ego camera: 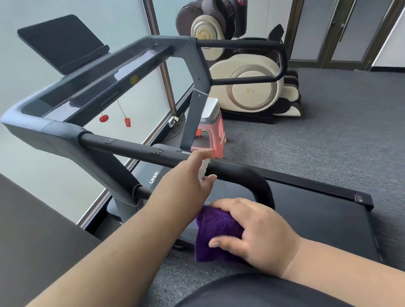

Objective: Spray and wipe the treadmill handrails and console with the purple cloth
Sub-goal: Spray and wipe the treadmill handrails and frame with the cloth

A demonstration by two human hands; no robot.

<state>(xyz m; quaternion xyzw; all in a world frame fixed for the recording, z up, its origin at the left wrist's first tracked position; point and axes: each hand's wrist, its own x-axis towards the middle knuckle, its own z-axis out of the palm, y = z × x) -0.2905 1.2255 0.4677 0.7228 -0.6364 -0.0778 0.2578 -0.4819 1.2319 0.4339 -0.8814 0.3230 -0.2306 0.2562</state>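
A dark treadmill stands in front of me. Its near handrail (135, 149) runs from the console (83, 89) toward my hands and curves down at its end. My left hand (186, 177) reaches to this rail and grips a small white spray bottle (203, 169), which is mostly hidden behind the fingers. Just below the rail's curved end, my right hand (254, 230) holds the folded purple cloth (215, 234). The far handrail (261, 44) loops on the other side. A black tablet holder (62, 43) rises above the console.
A red safety clip (127, 122) hangs under the console. A pink stool (213, 134) stands beyond the treadmill, and a cream massage chair (247, 85) behind it. The black running belt (317, 217) lies to the right on grey carpet. Frosted glass walls stand on the left.
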